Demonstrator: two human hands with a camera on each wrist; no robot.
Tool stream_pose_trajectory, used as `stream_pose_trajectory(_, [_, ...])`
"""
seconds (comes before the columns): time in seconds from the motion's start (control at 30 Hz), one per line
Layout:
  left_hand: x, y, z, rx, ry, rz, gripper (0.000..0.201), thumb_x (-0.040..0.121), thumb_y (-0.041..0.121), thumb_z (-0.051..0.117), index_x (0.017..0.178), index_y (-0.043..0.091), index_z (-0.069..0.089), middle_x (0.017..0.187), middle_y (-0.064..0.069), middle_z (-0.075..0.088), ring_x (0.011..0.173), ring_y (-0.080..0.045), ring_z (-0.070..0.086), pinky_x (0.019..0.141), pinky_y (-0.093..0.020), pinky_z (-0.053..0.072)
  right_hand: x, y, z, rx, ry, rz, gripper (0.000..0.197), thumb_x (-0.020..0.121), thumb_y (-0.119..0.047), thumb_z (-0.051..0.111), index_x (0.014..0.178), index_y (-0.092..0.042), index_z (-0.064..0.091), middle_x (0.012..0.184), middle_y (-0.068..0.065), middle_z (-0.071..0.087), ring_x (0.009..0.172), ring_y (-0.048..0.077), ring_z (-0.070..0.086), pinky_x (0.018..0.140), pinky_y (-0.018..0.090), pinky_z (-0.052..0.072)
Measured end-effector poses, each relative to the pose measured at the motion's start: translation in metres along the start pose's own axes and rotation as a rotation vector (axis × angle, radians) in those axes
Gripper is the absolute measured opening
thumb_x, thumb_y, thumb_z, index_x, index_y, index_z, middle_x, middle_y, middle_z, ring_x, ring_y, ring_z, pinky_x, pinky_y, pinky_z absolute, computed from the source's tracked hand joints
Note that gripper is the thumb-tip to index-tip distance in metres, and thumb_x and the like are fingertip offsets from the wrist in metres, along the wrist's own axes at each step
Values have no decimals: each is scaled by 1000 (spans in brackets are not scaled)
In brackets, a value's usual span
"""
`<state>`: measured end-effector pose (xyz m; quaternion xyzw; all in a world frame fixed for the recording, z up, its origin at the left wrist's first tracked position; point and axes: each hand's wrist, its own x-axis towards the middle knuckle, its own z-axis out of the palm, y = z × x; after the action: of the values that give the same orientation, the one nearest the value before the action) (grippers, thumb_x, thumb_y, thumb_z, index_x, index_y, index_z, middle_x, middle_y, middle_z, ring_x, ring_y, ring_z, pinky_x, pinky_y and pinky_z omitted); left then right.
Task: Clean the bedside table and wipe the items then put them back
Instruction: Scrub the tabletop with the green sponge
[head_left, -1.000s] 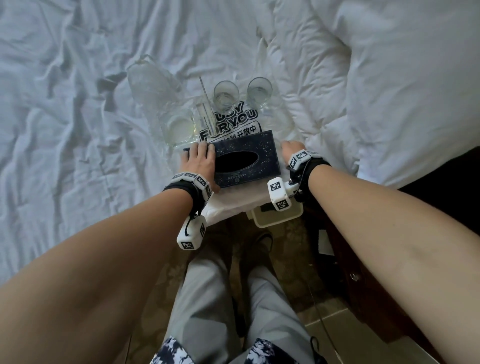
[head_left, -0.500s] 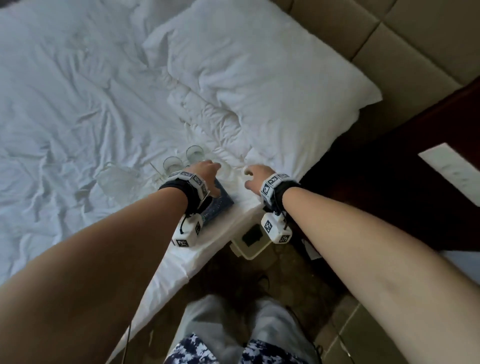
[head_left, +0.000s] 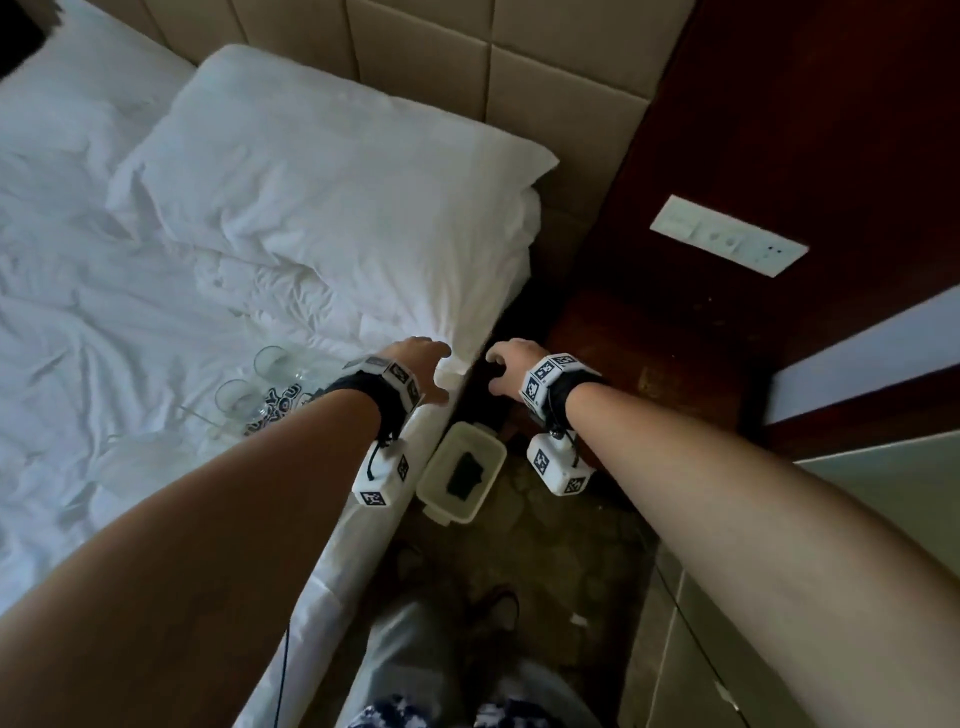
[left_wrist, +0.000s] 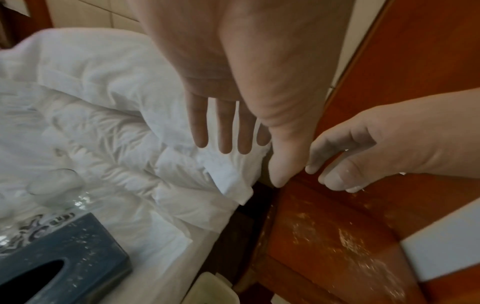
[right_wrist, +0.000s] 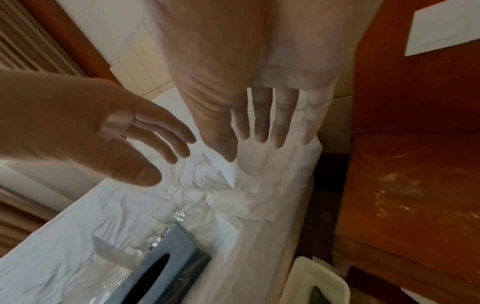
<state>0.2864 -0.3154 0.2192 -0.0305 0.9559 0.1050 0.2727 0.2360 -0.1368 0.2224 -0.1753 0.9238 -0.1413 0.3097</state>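
Observation:
Both hands hover empty at the bed's edge beside the dark wooden bedside table. My left hand has straight fingers over the duvet. My right hand, relaxed, sits over the gap between bed and table. A folded white piece of cloth or paper lies on the bed just below them. Behind my left wrist, on the bed, are a dark blue tissue box, two glasses and a printed sign. The table top shows pale smears.
A white bin with something dark inside stands on the floor between bed and table. A large pillow lies at the padded headboard. A white switch panel sits on the wooden wall above the table.
Both hands have let go of the tissue box, which stays on the bed, and moved right to the bed's edge. The head view has swung right, bringing the bedside table into sight.

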Motion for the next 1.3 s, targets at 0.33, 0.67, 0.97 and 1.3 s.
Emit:
stream_pose_trajectory(0.33, [59, 50, 88, 148, -174, 106, 57, 85, 41, 68, 136, 25, 49, 131, -1, 58, 116, -25, 58, 88, -35, 49, 8, 89, 84, 130, -125, 134, 49, 86, -30, 66, 132, -16, 53, 134, 9, 51, 120, 27, 53, 98, 38, 47])
stream_pose_trajectory(0.67, [195, 22, 267, 178, -393, 147, 55, 84, 45, 64, 134, 26, 50, 128, -2, 60, 112, -26, 60, 93, -42, 51, 117, 167, 263, 258, -217, 270, 37, 90, -26, 63, 126, -17, 58, 123, 3, 60, 108, 25, 59, 87, 37, 51])
stream_pose_trajectory(0.97, [304, -33, 459, 148, -452, 62, 49, 96, 31, 56, 139, 10, 45, 135, -13, 53, 120, -32, 53, 100, -43, 45, 230, 237, 432, 195, -264, 171, 47, 96, -26, 54, 141, -14, 45, 138, 10, 51, 116, 28, 55, 88, 32, 49])
stream_pose_trajectory(1.3, [399, -63, 560, 84, -393, 21, 60, 94, 30, 59, 145, 9, 34, 145, -14, 40, 130, -32, 44, 103, -41, 39, 352, 263, 514, 61, -270, 66, 38, 95, -26, 55, 129, -8, 55, 130, 15, 55, 115, 32, 55, 95, 39, 48])
